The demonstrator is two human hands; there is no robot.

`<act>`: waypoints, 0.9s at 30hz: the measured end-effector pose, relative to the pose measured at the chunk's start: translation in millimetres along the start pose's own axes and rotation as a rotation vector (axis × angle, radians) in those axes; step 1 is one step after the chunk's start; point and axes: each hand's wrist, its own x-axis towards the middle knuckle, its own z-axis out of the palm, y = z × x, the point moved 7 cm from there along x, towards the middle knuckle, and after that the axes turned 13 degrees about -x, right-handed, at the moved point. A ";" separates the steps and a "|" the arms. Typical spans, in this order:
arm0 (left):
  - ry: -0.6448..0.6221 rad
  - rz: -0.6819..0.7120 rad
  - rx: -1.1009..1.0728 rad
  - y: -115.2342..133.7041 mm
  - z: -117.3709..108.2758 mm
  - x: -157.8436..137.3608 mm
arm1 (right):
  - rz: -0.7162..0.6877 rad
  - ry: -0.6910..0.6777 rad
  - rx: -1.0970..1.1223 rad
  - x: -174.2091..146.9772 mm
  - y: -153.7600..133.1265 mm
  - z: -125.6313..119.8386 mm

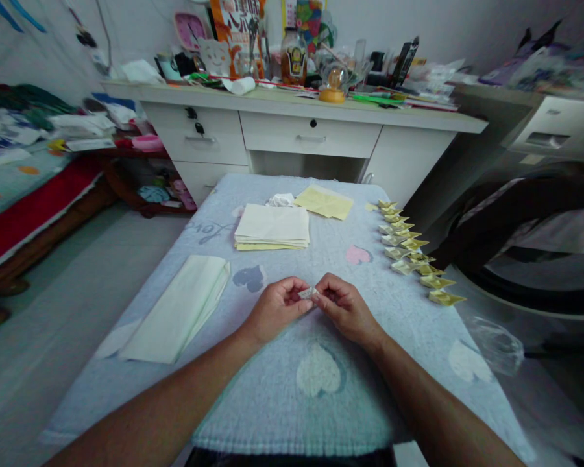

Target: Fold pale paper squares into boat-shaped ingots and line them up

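Note:
Between my left hand (281,303) and my right hand (344,305) is a small piece of folded whitish paper (308,293). The fingers of both hands pinch it, one hand from each side, just above the cloth-covered table (282,389). Its lower part is hidden behind my fingers. Along the table's right side stand folded paper boats (409,244), several in rows, yellow and whitish. A stack of pale paper (272,224) lies beyond my hands, with yellow sheets at its bottom.
A folded pale green paper bundle (180,308) lies at left. Yellow paper (325,201) and a crumpled white tissue (281,200) lie at the far side. Behind stands a cluttered white desk (311,133); a washing machine (559,130) is at right, a bed (34,194) at left.

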 end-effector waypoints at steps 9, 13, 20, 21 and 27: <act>0.047 0.007 0.176 4.5 -2.7 -2.4 | 0.007 -0.001 0.010 -2.6 -6.0 1.8; 0.033 0.033 0.206 5.4 -1.2 -3.2 | -0.070 0.034 -0.123 -3.2 -12.1 -1.5; 0.001 0.037 0.302 9.7 3.1 -3.4 | -0.076 0.052 -0.096 -3.9 -13.7 -4.5; 0.007 0.041 0.307 11.0 3.0 -3.4 | -0.064 0.049 -0.084 -4.0 -13.8 -4.0; 0.019 0.058 0.381 12.1 2.2 -3.6 | -0.083 0.034 -0.110 -3.5 -19.0 -2.7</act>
